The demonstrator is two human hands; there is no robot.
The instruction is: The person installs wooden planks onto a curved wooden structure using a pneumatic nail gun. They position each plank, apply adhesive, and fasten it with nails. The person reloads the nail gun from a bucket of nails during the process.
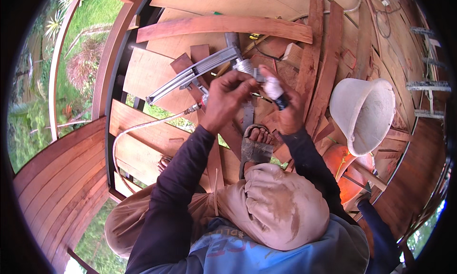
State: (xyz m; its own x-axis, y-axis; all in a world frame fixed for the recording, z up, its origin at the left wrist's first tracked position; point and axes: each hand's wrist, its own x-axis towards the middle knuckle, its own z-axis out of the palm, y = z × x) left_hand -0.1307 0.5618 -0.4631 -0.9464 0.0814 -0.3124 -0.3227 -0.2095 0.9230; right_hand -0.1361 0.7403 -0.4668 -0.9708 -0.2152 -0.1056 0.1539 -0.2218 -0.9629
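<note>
A grey and silver nail gun [193, 75] with a long slanted magazine lies across the boards in front of me, an air hose [143, 126] joined to its end. My left hand [229, 97] is closed in a pinch beside the gun's nose; whatever the fingertips hold is hidden. Just to its right, my right hand [289, 105] is curled, its fingers near the metal head of the gun. Along these fingers shows a small white thing [273, 88] with a dark end; I cannot tell whether it is held or wrapped round a finger.
Reddish planks [223, 27] lie around the gun, some crossing. At right, a white bucket [362, 114] is tipped beside an orange container [350, 179]. Another person's dark sleeve [378, 221] shows at lower right. Gaps in the deck and a railing [112, 59] are at left.
</note>
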